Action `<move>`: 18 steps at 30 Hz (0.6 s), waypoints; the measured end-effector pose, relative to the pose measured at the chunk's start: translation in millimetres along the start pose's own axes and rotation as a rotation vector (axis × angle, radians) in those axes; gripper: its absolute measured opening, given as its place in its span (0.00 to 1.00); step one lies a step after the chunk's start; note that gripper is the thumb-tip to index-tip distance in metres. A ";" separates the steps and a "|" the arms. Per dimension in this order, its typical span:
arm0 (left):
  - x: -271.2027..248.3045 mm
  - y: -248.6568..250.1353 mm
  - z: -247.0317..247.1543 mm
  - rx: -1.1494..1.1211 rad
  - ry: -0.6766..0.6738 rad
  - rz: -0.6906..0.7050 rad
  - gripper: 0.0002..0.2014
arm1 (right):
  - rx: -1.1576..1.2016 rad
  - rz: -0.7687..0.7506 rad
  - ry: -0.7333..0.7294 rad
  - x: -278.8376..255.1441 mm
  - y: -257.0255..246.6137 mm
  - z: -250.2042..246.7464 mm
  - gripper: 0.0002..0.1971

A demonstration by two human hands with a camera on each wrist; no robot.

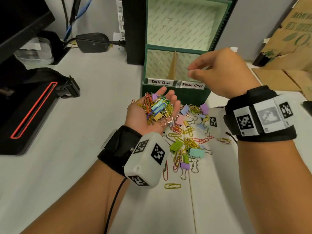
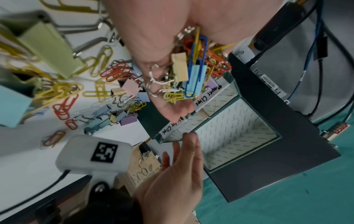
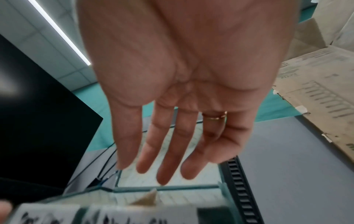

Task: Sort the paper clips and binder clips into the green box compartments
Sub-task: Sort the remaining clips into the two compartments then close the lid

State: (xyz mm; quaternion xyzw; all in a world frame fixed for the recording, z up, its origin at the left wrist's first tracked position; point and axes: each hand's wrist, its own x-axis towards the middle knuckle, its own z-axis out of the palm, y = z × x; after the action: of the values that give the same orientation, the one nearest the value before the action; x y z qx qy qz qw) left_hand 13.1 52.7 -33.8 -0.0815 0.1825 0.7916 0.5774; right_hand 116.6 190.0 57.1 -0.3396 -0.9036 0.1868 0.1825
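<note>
Above the green box, at twelve o'clock from the mixed clips, the right hand hovers empty, fingers relaxed. The left hand cups them, palm up. Advisable: pick singly, dropping behind the matching label.

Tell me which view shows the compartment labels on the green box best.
Head view: both labels on the green box face the camera, reading Paper Clips and Binder Clips. The left wrist view shows them rotated, partly hidden by the left hand and its clips. The right wrist view shows only a blurred strip of them.
</note>
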 end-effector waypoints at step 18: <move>-4.1 2.1 0.2 0.151 -0.069 0.007 0.31 | -0.119 -0.196 -0.451 -26.0 -54.5 24.3 0.12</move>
State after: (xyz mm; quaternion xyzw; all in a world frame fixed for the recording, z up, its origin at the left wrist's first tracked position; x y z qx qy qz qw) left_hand 12.4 48.5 -31.8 -0.0097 0.2221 0.7799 0.5850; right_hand 94.0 129.0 56.0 -0.2105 -0.9594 0.1856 -0.0270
